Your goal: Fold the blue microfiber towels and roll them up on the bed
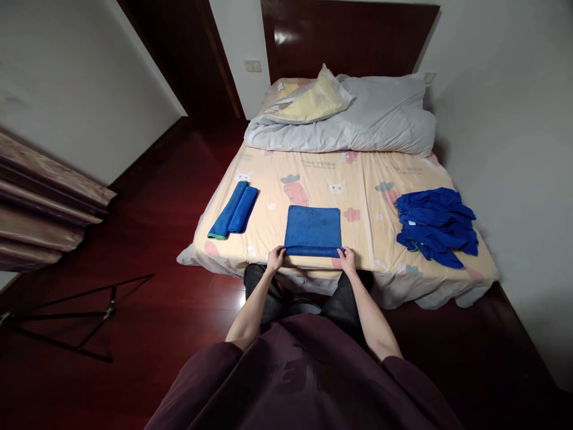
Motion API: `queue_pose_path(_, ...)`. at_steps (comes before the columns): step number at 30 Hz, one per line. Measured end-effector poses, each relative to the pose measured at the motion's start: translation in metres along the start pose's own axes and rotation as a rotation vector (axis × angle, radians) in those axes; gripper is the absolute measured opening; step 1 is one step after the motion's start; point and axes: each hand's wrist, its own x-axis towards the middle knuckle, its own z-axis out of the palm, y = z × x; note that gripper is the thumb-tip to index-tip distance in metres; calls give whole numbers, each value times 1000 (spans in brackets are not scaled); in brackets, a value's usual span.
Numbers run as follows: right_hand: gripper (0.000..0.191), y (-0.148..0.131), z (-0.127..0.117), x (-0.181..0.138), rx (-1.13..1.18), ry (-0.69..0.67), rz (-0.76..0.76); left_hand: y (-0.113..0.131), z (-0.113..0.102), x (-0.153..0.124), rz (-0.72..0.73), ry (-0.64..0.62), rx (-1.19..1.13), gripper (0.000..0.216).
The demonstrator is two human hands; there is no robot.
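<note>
A blue towel (312, 227) lies flat on the bed near its front edge, with its near edge folded or rolled up into a thick strip. My left hand (276, 258) pinches the strip's left end, fingers closed. My right hand (346, 260) grips the right end the same way. Two rolled blue towels (233, 211) lie side by side on the bed to the left. A loose heap of blue towels (436, 226) sits on the right side of the bed.
The bed (313, 173) has a cream cartoon-print sheet, with a grey duvet (358, 116) and a yellow pillow (308, 101) at its head. A black stand (76, 316) lies on the dark red floor to the left. Curtains (40, 203) hang far left.
</note>
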Motion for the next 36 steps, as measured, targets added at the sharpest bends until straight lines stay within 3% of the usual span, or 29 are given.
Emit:
queue_pose_path(7,56,7,2,-5,-132,45,27,6,-2,-3,-45,-34,192,31)
queue_pose_path(16,45,-1,3,8,-380,17,37,15,-4,-7,-101,-29,216,29)
queue_pose_path(24,34,-9,5,13,-459,-12,156,17,0,-3,-197,-42,253,28)
queue_pose_path(28,30,-14,5,17,-390,6,232,19,4,0,-212,-12,171,19)
queue_pose_path(31,27,-17,0,15,-285,71,215,21,2,-11,-110,111,110,33)
queue_pose_path(33,36,-19,-6,7,-221,136,128,22,-2,-25,31,175,142,41)
queue_pose_path(36,46,-25,-13,-15,-218,194,-99,25,-8,-48,268,78,225,44)
